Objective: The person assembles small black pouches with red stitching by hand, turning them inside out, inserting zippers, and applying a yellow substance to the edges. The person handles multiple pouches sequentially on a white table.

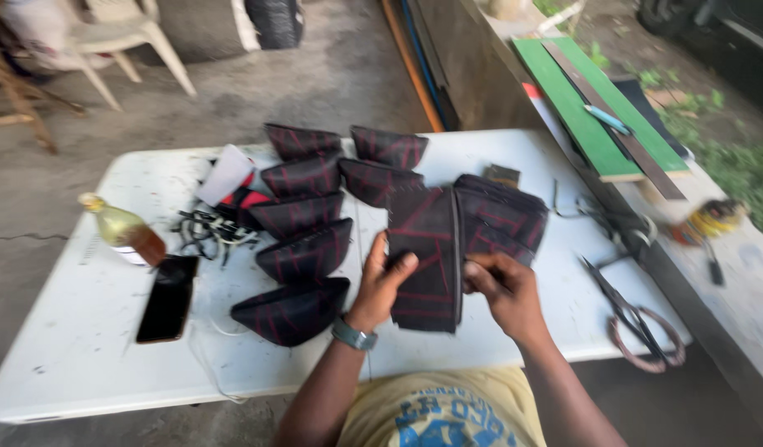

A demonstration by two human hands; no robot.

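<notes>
At the far left of the white worktop (75, 348) a bottle (123, 230) of amber liquid stands close to the edge, with a black phone (167, 299) lying flat just beside it; a nudge from a shifting panel or a tug on the tangle of black cords (203, 232) next to it could tip the bottle onto the phone. To the right, dark wedge-shaped panels with red stitching (303, 252) lie fanned in overlapping rows, the nearest one near the front edge, so a sweep of the forearm could push it off.

The left hand (383, 281) clamps the lower left side of a dark folded panel stack (427, 257), thumb on top. The right hand (501, 288) pinches the stack's right edge, though motion blur makes its fingers hard to read. The stack is held over the middle of the worktop, and the loose layers behind it could slide apart if either grip slackens.

Further right, scissors (626, 310) lie with their points aimed towards the right forearm, a snag risk.

The worktop is scuffed plastic on a concrete floor (315, 66), with a plastic chair (121, 37) behind and a green board (584, 108) on a ledge to the right.
</notes>
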